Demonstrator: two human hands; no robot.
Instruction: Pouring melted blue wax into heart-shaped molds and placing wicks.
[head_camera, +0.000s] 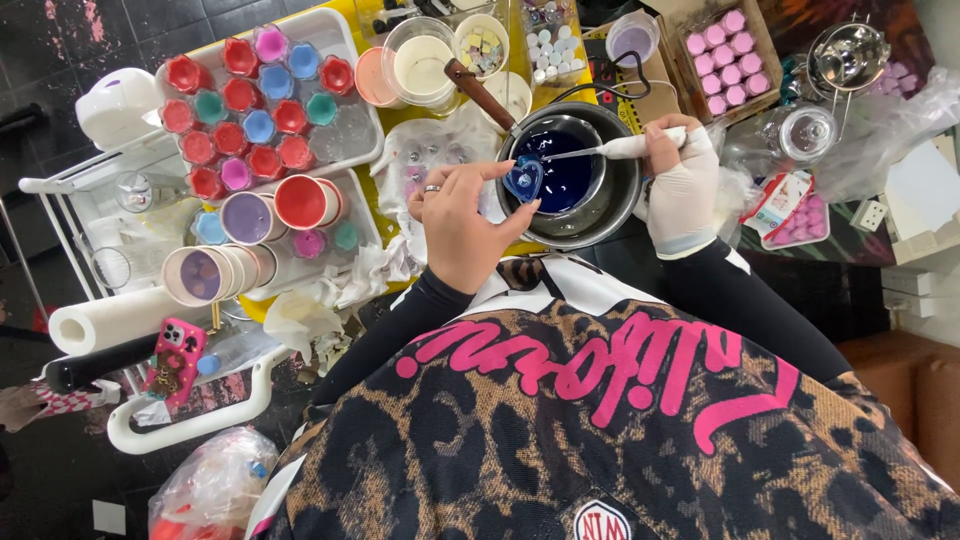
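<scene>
A crowded work surface (380, 215) with a yellow top fills the upper half of the frame, set on a dark floor and seen from above, with the person's leopard-print top with pink lettering (600, 420) taking up the lower half.

At the upper left lies a white tray (345, 30) packed with small moulds holding red, blue, teal and pink fills, and just below it stand several larger round cups (270, 210) in lilac and red. A roll of paper towel (105, 320) lies at the left edge, with a pink phone (172, 360) below it. At the upper right, a cardboard box (760, 40) holds rows of pink round pieces.

Just right of centre in the upper half sits a metal pot (610, 215), and inside it a smaller vessel of dark blue liquid (570, 170).

The left hand (462, 225), bare with a ring on one finger, reaches to the pot's near-left rim; its thumb and fingertips pinch a small clear heart-shaped mould (523, 180), tinted blue, held over the edge of the blue liquid.

The right hand (682, 180), in a pale fingerless glove, is curled closed around the white handle of a thin metal tool (600, 152), whose tip points left across the pot towards the heart-shaped mould.
</scene>
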